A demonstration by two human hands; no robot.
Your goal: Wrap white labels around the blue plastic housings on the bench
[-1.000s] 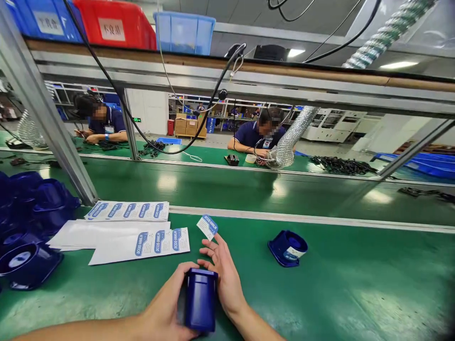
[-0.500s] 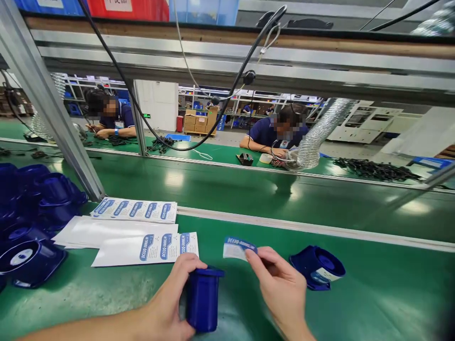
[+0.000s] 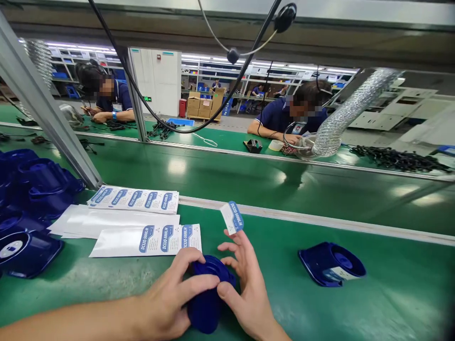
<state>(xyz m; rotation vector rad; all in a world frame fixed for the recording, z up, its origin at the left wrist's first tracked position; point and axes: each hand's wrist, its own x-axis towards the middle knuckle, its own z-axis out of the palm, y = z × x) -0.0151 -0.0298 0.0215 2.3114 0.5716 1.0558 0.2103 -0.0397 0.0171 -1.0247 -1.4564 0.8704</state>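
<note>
My left hand (image 3: 174,293) is wrapped round a dark blue plastic housing (image 3: 208,303), cup-shaped with a rimmed top, tilted over the green bench. Against that housing's rim rests the thumb of my right hand (image 3: 245,279). A blue-and-white sticker label (image 3: 232,219) clings to the raised index fingertip of this hand, printed side showing, while its other fingers are spread. Sheets of the same labels (image 3: 154,240) lie just beyond my left hand, partly peeled to bare white backing. Another blue housing (image 3: 332,264), bearing a label on its side, lies to the right.
Blue housings (image 3: 35,189) are piled at the left edge beside a slanted metal post (image 3: 53,104). More label sheets (image 3: 133,199) lie near that post. A black cable (image 3: 170,129) hangs in front. Two people (image 3: 117,99) work at the bench opposite, near a silver duct (image 3: 355,113).
My right hand has moved left to the housing, its thumb now on the rim. The label has turned upright on the index fingertip. The housing has tilted, and the camera view has shifted.
</note>
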